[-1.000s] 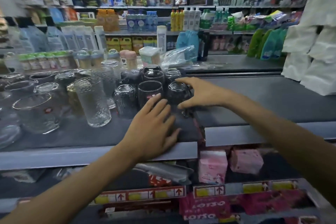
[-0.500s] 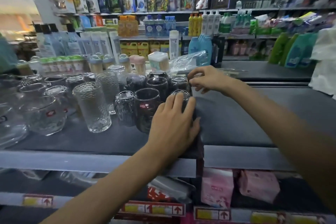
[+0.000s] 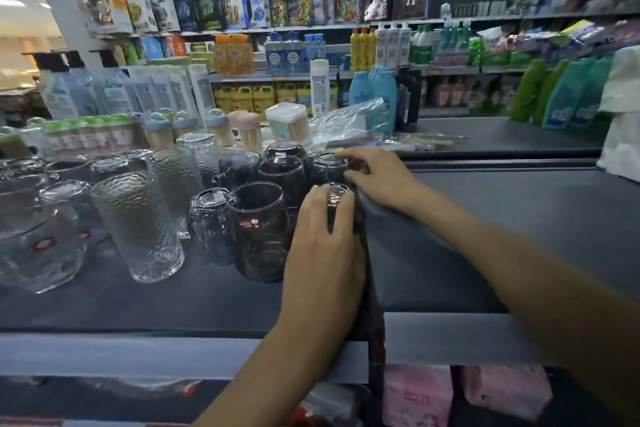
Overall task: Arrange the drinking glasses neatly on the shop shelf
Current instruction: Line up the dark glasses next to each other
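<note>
Left hand (image 3: 325, 243), centre frame: fingers wrapped up the near side of the front dark glass (image 3: 335, 196), with the fingertips at its top. That glass stands at the right end of the front row on the shelf (image 3: 156, 305), right at the edge of the dark shelf mat.

Right hand (image 3: 377, 177), just above and right of centre: fingers curled over the top of the rear dark glass (image 3: 327, 165), thumb against its right side. This glass stands directly behind the front one, close to it; can't tell if they touch.

Front row, leftward from the left hand:
- smoked tumbler (image 3: 258, 229), upright, mouth open, red logo, hard against the left hand
- ribbed glass (image 3: 207, 225), inverted, just beside the tumbler
- tall textured glass (image 3: 138, 225), upright, left of centre

More dark glasses are packed behind the tumbler. Clear mugs (image 3: 34, 243) sit at the left edge.

Toothpick holders (image 3: 249, 130) and a plastic bag (image 3: 349, 121) sit behind the glasses, upper centre. Pink packs (image 3: 415, 395) lie on the lower shelf, bottom right.
</note>
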Demonstrator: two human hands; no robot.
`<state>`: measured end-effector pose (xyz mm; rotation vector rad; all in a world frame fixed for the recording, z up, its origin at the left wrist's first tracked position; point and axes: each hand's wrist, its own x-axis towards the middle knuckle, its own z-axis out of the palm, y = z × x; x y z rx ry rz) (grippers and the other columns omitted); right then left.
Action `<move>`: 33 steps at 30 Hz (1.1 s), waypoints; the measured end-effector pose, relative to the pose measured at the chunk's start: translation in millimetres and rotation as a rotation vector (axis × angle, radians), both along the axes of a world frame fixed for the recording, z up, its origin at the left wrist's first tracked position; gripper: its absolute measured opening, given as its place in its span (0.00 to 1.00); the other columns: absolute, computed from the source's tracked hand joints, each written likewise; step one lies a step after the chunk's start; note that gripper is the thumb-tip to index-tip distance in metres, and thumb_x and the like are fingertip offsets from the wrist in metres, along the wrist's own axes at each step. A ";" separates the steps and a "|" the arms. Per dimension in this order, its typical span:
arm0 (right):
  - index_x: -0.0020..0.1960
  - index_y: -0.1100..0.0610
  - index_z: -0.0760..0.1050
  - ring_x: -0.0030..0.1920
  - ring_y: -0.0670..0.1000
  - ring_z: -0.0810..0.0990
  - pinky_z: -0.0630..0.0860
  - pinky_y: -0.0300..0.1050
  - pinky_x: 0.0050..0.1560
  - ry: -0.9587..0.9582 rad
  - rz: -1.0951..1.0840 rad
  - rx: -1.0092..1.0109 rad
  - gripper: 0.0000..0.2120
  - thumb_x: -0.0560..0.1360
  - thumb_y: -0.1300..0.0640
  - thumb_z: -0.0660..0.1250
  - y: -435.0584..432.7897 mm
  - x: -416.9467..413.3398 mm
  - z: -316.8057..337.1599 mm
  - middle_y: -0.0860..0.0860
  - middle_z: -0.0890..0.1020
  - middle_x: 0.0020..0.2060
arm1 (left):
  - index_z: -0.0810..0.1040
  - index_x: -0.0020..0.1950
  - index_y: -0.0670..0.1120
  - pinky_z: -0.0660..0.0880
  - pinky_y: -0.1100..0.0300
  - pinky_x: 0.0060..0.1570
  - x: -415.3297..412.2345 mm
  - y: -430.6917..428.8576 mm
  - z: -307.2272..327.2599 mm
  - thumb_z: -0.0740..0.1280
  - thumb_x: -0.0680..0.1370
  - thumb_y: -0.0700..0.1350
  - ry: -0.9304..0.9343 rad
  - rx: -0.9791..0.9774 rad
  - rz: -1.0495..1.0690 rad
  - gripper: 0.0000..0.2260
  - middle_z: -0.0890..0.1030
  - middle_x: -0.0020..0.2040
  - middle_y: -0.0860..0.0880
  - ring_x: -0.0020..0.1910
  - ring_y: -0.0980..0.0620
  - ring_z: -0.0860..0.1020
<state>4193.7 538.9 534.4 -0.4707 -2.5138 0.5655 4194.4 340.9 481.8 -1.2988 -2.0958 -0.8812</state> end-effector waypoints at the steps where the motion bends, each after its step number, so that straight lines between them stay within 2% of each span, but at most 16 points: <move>1: 0.72 0.50 0.77 0.55 0.47 0.78 0.73 0.45 0.67 -0.009 0.007 0.006 0.22 0.79 0.60 0.69 2.3 -1.6 -1.4 0.53 0.82 0.63 | 0.72 0.74 0.40 0.71 0.44 0.72 0.7 -0.8 0.1 0.69 0.77 0.37 -0.013 -0.006 -0.004 0.24 0.69 0.74 0.37 0.76 0.38 0.65; 3: 0.76 0.47 0.71 0.68 0.52 0.75 0.69 0.52 0.74 -0.071 0.041 0.021 0.27 0.79 0.61 0.68 4.8 -2.6 -3.4 0.53 0.77 0.70 | 0.71 0.76 0.42 0.72 0.42 0.70 1.4 -2.8 -1.2 0.71 0.76 0.36 -0.028 -0.040 0.006 0.28 0.68 0.75 0.37 0.77 0.36 0.64; 4: 0.78 0.46 0.69 0.73 0.53 0.71 0.66 0.51 0.76 -0.111 0.057 0.036 0.29 0.79 0.64 0.66 4.9 -2.4 -3.9 0.52 0.74 0.73 | 0.70 0.76 0.43 0.74 0.42 0.69 1.6 -3.9 -1.6 0.73 0.75 0.36 -0.037 -0.061 0.009 0.30 0.67 0.76 0.38 0.77 0.36 0.65; 6: 0.78 0.48 0.68 0.76 0.53 0.68 0.62 0.47 0.78 -0.148 0.079 0.065 0.31 0.79 0.68 0.63 5.3 -2.4 -3.9 0.51 0.72 0.76 | 0.69 0.77 0.44 0.77 0.44 0.66 3.2 -6.7 -0.6 0.74 0.73 0.36 -0.046 -0.093 0.015 0.33 0.68 0.76 0.40 0.76 0.37 0.67; 9: 0.74 0.47 0.74 0.72 0.51 0.73 0.67 0.46 0.74 -0.095 0.074 0.040 0.27 0.79 0.68 0.62 4.7 0.9 0.2 0.50 0.77 0.72 | 0.72 0.75 0.45 0.80 0.48 0.58 6.0 -11.5 3.3 0.75 0.68 0.35 -0.040 -0.119 0.031 0.35 0.72 0.75 0.41 0.73 0.37 0.72; 12: 0.69 0.44 0.77 0.64 0.49 0.79 0.73 0.49 0.70 -0.056 0.080 -0.029 0.24 0.79 0.65 0.65 6.4 3.0 1.8 0.48 0.81 0.65 | 0.73 0.74 0.47 0.83 0.50 0.47 7.1 -17.2 6.0 0.75 0.69 0.35 -0.067 -0.122 0.030 0.33 0.73 0.75 0.44 0.73 0.39 0.72; 17: 0.64 0.40 0.77 0.55 0.47 0.83 0.79 0.52 0.63 -0.031 0.089 -0.091 0.21 0.73 0.49 0.77 8.5 -0.1 -2.5 0.46 0.84 0.55 | 0.73 0.75 0.49 0.84 0.51 0.41 4.6 -22.1 -0.2 0.75 0.70 0.37 -0.064 -0.101 0.019 0.33 0.72 0.76 0.45 0.74 0.40 0.72; 21: 0.64 0.41 0.76 0.56 0.48 0.83 0.79 0.54 0.63 0.032 0.071 -0.074 0.23 0.72 0.52 0.78 7.1 -5.7 -12.0 0.46 0.84 0.56 | 0.74 0.75 0.50 0.83 0.51 0.36 5.2 -22.9 -0.7 0.74 0.71 0.39 -0.061 -0.092 0.041 0.32 0.72 0.77 0.46 0.75 0.43 0.71; 28: 0.67 0.45 0.76 0.57 0.47 0.83 0.78 0.53 0.65 0.038 0.035 -0.103 0.25 0.73 0.54 0.79 2.7 -4.6 -11.7 0.45 0.83 0.57 | 0.74 0.75 0.50 0.82 0.51 0.34 6.0 -24.0 -4.9 0.73 0.72 0.40 -0.039 -0.069 0.052 0.31 0.72 0.76 0.46 0.75 0.43 0.72; 33: 0.69 0.45 0.77 0.59 0.47 0.82 0.77 0.46 0.65 0.043 0.026 -0.134 0.22 0.76 0.47 0.75 -3.4 -2.7 -6.8 0.42 0.80 0.56 | 0.74 0.75 0.52 0.82 0.51 0.33 5.8 -25.0 -6.4 0.71 0.73 0.41 -0.034 -0.043 0.050 0.29 0.72 0.77 0.47 0.76 0.46 0.71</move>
